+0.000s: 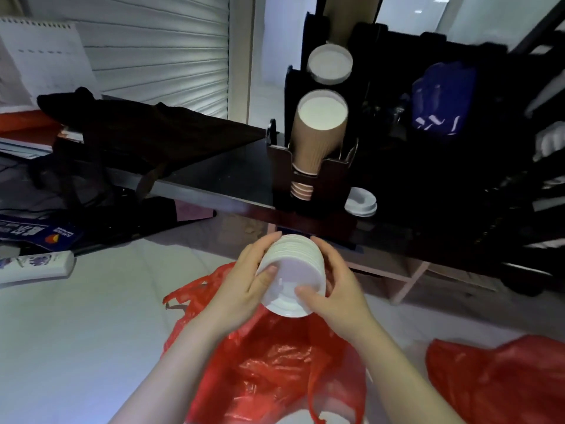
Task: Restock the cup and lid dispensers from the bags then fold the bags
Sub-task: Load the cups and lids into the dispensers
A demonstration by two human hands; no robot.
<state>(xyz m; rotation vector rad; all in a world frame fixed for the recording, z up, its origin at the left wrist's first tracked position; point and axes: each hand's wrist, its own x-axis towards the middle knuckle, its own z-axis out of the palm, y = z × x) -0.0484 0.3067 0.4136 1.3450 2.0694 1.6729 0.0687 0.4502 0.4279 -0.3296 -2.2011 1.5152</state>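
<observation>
Left fingers: the left hand (244,280) wraps the left side of the stack of white lids (292,276), thumb pressed on the nearest lid's flat face, the other fingers curled round the far edge.
Right fingers: the right hand (331,286) clasps the right side, thumb laid on the same face; its remaining fingers are hidden behind the stack.
Stack of lids: held tilted between both hands, above the open red bag (275,371) — how many lids it holds cannot be counted.
Open bag: crumpled on the pale surface (76,347); something white shows at its bottom edge, cut off by the frame.
Second red bag (501,381): lies to the right, partly out of view.
Dispenser (308,182): dark, on the black counter (220,175) beyond the hands, with a leaning stack of brown cups (318,136) and a white-ended tube (330,64) above.
Single lid (360,201): beside the dispenser's base.
Right of the counter: too dark to make out — only a blue packet (443,99) reads clearly.
</observation>
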